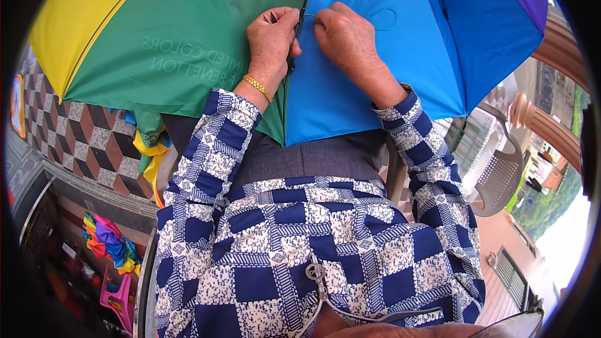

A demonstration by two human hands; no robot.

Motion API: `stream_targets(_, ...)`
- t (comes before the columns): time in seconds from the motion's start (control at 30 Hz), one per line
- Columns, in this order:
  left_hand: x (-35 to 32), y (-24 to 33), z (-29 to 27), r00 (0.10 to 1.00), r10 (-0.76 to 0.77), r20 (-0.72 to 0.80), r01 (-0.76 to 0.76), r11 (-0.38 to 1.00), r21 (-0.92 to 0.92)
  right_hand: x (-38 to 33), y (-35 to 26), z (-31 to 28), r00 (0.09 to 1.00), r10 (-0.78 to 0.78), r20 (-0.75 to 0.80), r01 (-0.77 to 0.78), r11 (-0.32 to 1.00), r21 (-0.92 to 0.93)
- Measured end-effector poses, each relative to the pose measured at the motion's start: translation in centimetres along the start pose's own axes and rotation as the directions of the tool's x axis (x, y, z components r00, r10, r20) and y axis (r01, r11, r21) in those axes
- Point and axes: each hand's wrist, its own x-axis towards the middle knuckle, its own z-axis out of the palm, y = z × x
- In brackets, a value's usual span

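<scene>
An open umbrella (188,44) with yellow, green, blue and purple panels spreads over my lap, its ribs facing me. My left hand (270,40) is closed on the dark rib and seam between the green and blue panels, thumb and forefinger pinching there. Small dark tips show between its fingers, and a black piece (290,66) sits below them; I cannot make out what these are. Just to the right, my right hand (350,40) is closed in a pinch on a thin teal thread (383,19), which runs to the seam and loops over the blue panel. Any needle is hidden.
Folds of green and yellow cloth (150,144) hang at my left. More rainbow-coloured fabric (113,241) and a pink plastic stool (118,297) lie lower left. A grey perforated chair (501,175) stands at the right, near a brown railing (544,119). The floor (94,144) is patterned tile.
</scene>
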Motion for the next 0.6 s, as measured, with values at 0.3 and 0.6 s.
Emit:
stream_targets(0.3,0.2,-0.4,-0.3,0.999,0.016,0.047,-0.014,0.998,-0.060,-1.2,-0.7,-1.6,0.997,0.012,0.072,-0.029,0.968,0.251)
stream_targets(0.6,0.2,-0.1,-0.3,0.998,-0.033,0.052,0.032,0.999,0.009,-0.7,-0.2,-2.8,0.988,-0.141,0.062,0.131,0.980,0.149)
